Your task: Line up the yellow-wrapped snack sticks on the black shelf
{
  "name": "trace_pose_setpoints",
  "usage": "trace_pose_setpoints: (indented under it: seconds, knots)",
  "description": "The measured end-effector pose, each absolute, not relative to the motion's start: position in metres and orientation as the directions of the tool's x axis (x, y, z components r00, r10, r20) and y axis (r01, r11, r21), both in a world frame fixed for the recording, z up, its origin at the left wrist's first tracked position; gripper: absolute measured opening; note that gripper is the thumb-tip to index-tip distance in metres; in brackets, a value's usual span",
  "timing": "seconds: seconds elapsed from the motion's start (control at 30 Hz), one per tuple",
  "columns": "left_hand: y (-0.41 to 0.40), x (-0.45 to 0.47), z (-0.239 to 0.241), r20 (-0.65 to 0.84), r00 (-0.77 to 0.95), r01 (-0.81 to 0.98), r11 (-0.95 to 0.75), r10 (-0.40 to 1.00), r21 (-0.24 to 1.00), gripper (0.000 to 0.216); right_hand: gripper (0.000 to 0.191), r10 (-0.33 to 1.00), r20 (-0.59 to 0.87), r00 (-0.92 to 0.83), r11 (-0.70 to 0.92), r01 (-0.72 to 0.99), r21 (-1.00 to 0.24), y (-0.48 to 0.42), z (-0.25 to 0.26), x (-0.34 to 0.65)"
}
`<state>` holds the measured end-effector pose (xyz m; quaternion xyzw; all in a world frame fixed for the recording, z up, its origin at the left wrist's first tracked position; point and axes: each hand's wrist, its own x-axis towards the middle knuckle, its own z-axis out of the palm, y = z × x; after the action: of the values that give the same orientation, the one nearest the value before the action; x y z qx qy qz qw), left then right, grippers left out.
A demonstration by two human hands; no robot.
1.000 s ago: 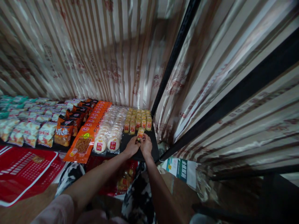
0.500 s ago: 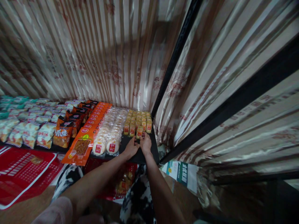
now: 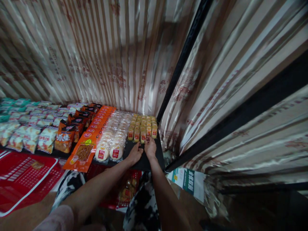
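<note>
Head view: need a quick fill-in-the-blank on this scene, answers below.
1. The hand nearer the small yellow packs is the ____ one.
2. The long packets just left of the round white snacks are ____.
3. The shelf under them is ____.
4. The basket at lower left is ____.

Missing words: right; orange; black; red.

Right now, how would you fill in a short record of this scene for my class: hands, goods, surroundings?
Left hand: over the black shelf, short of the yellow packets
Right hand: fingertips at the packets' front row; contact unclear
Goods, leftward from packets: round white snacks, orange packs, orange-and-black bags, white bags, green bags
Lower left: red basket
Behind: striped curtain
</note>
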<state>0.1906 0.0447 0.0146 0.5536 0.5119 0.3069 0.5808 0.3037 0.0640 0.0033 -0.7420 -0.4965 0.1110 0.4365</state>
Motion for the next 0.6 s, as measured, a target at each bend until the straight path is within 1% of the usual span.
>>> trace_pose_setpoints:
  seconds: [0.13,0.23,0.37,0.5,0.6]
  knots:
    - [0.045,0.19,0.016,-0.256,0.303,0.212,0.197,0.918,0.957,0.062,0.023,0.825,0.27,0.496,-0.117,0.617,-0.778,0.066,-0.001,0.303]
    - [0.045,0.19,0.015,-0.238,0.3,0.183,0.189,0.924,0.965,0.058,0.02,0.812,0.287,0.507,-0.103,0.61,-0.786,0.065,-0.005,0.302]
    - [0.043,0.189,0.01,-0.193,0.285,0.159,0.152,0.939,0.975,0.054,0.015,0.808,0.307,0.503,-0.093,0.623,-0.777,0.061,-0.008,0.299]
    - [0.042,0.188,0.007,-0.156,0.285,0.193,0.103,0.946,0.976,0.053,0.017,0.817,0.33,0.472,-0.067,0.647,-0.759,0.058,-0.009,0.295]
    - [0.042,0.187,0.005,-0.142,0.3,0.222,0.076,0.943,0.972,0.052,0.017,0.81,0.352,0.469,-0.083,0.686,-0.723,0.059,-0.008,0.293]
